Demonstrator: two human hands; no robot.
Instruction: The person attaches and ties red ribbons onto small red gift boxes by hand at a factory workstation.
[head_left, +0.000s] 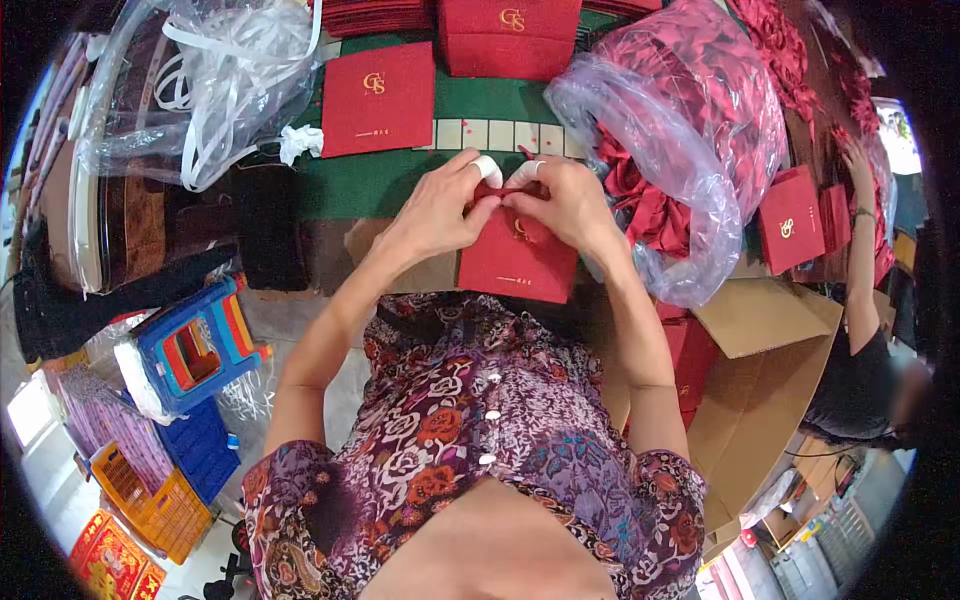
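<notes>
A red paper bag (517, 266) with a gold monogram lies at the table's front edge, below both hands. At its top edge my left hand (440, 208) pinches a thin red ribbon (506, 191), thumb against fingers. My right hand (572, 206) pinches the same ribbon a short way to the right. White tape wraps a finger on each hand. How the ribbon runs between the fingertips is partly hidden. Just beyond the hands, a pale ruled strip (500, 135) lies on the green tabletop (370, 187).
Another red bag (378, 100) lies beyond my left hand, with stacked ones (510, 38) behind. Clear plastic (680, 120) holds red ribbons on the right; white ribbons (240, 60) lie far left. An open carton (770, 370) stands right, near a co-worker's arm (862, 250).
</notes>
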